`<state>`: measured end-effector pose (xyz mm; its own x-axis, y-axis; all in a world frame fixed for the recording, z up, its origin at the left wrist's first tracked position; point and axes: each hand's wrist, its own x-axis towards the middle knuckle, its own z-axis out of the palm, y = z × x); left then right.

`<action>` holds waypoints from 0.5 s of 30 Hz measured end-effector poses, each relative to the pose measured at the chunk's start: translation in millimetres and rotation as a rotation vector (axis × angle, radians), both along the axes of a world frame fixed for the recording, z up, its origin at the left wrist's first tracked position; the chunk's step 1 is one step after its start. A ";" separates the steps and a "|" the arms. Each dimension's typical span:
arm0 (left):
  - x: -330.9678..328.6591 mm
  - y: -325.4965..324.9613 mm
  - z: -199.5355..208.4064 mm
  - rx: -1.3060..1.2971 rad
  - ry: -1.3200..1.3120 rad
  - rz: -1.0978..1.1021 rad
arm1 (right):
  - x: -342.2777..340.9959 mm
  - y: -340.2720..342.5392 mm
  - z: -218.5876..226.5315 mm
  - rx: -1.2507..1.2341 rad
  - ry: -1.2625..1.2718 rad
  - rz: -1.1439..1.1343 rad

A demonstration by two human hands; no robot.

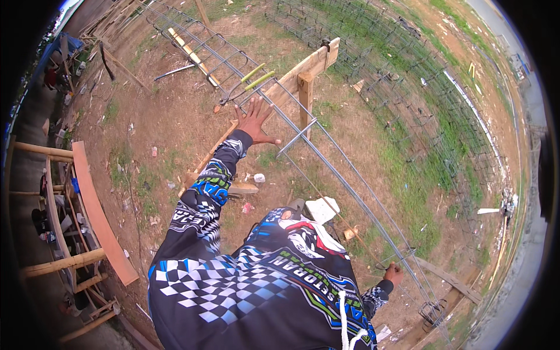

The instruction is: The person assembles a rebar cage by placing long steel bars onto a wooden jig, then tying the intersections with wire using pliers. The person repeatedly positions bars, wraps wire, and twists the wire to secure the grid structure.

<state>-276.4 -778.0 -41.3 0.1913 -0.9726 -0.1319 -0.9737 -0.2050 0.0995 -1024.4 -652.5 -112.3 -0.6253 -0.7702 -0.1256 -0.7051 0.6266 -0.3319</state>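
Observation:
A long cage of steel rebar (pixel 350 192) runs diagonally from the far left to the near right, with square stirrups along it. My left hand (pixel 255 122) lies with fingers spread at the bars, beside the wooden support and holding nothing. Just beyond its fingertips, pincers with yellow-green handles (pixel 258 80) rest across the cage. Low on the right, my right hand (pixel 395 273) is closed at the near side of a steel stirrup (pixel 402 255), gripping its edge. Part of its fingers is hidden.
A wooden crosspiece (pixel 289 76) on a post (pixel 305 99) carries the cage; a board (pixel 452 280) lies near its right end. More rebar cages (pixel 379 87) lie on the grass beyond. Bamboo poles (pixel 64 262) and an orange-brown plank (pixel 102 216) stand at left.

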 end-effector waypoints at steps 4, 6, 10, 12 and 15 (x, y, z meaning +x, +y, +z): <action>-0.1 6.3 4.1 0.018 -0.016 -0.062 | -2.4 -7.4 6.0 0.098 -0.006 -0.039; -1.1 8.5 3.3 0.012 -0.030 -0.074 | 0.1 -8.6 13.1 0.130 -0.039 -0.083; -2.7 12.6 6.2 0.013 -0.042 -0.064 | 24.0 -17.2 36.6 0.172 -0.027 -0.035; -3.2 11.7 9.4 0.013 -0.004 -0.081 | 14.8 -11.1 29.9 0.150 -0.027 -0.044; -22.0 9.8 8.6 -0.138 0.315 -0.155 | 4.1 -6.4 19.9 0.106 -0.009 -0.069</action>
<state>-298.4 -768.2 -32.7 0.0110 -0.9996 -0.0264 -0.9093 -0.0210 0.4156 -1020.3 -658.8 -92.4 -0.6747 -0.7075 -0.2101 -0.6565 0.7054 -0.2674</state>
